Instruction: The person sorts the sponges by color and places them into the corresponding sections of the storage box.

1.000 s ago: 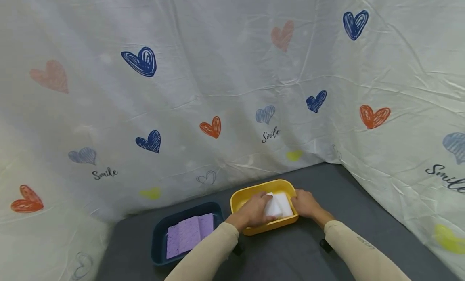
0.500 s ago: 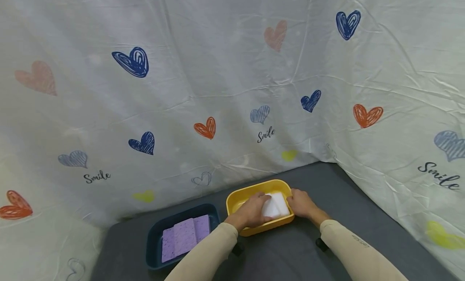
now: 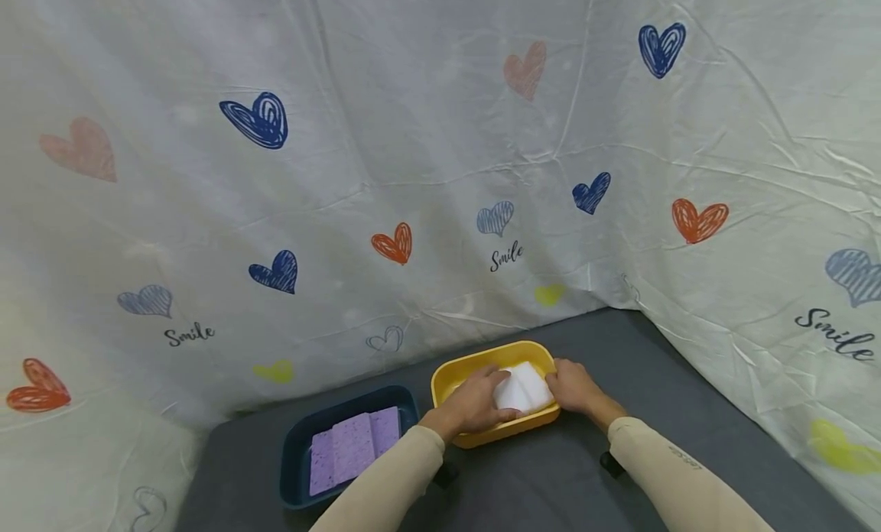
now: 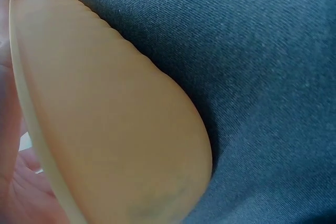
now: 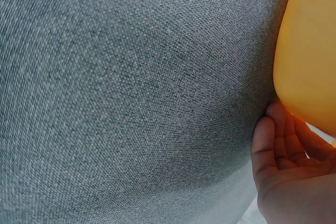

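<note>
In the head view a yellow plastic tray [image 3: 454, 368] stands on the dark table. White sponges [image 3: 528, 387] lie at its right side, partly covered by fingers. My left hand [image 3: 475, 400] reaches over the front rim and grips the white sponges at their left side, thumb toward the front. At the tray's right end, my right hand [image 3: 573, 385] holds the rim. The right wrist view shows curled fingers [image 5: 265, 140] against the yellow wall. The left wrist view is mostly the tray's outer wall [image 4: 115, 103], with part of my hand behind the rim.
A dark blue tray [image 3: 289, 455] with several purple sponges [image 3: 353, 448] stands to the left, partly behind the left sleeve. Grey cloth [image 3: 523, 486] covers the table. A white curtain with printed hearts [image 3: 440, 150] hangs along the back and right edges.
The white sponges have shifted slightly under my left fingers and lie closer together, with less of a gap showing. My right hand keeps its hold on the tray. The head view has turned a little.
</note>
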Available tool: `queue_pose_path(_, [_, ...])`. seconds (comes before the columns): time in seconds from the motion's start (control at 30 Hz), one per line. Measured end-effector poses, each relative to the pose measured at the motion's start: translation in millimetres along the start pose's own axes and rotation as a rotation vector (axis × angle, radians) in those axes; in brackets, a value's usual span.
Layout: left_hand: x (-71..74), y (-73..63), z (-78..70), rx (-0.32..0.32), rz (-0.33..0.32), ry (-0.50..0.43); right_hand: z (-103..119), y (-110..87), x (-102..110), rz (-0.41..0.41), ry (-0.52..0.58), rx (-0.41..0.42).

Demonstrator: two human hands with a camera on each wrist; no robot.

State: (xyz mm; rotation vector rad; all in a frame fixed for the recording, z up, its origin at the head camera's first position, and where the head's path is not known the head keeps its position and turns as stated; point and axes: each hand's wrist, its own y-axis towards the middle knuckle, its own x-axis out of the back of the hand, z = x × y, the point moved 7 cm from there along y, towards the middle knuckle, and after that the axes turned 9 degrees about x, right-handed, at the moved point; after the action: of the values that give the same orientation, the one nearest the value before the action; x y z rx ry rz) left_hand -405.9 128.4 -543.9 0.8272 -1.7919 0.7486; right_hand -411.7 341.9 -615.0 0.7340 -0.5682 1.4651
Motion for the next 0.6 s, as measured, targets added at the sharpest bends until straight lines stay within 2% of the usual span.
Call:
queue_pose_path(0.2, [3.0, -7.2, 6.1, 0.025, 0.011, -0.022, 18.5, -7.8, 5.9, 0.015, 0.016, -0.013])
queue_pose_path(0.4, [11.1, -16.7, 11.0, 0.034, 0.007, -0.04, -4.1, 2.3, -6.6, 0.03, 0.0, -0.016])
queue_pose_path(0.43, [13.1, -18.3, 11.9, 0.038, 0.003, -0.045, -1.0, -0.5, -4.4, 0.03, -0.007, 0.004])
queue_pose_path(0.6, [22.1, -27.3, 15.0, 0.032, -0.027, -0.076, -10.7, 2.4, -6.5, 0.045, 0.024, -0.016])
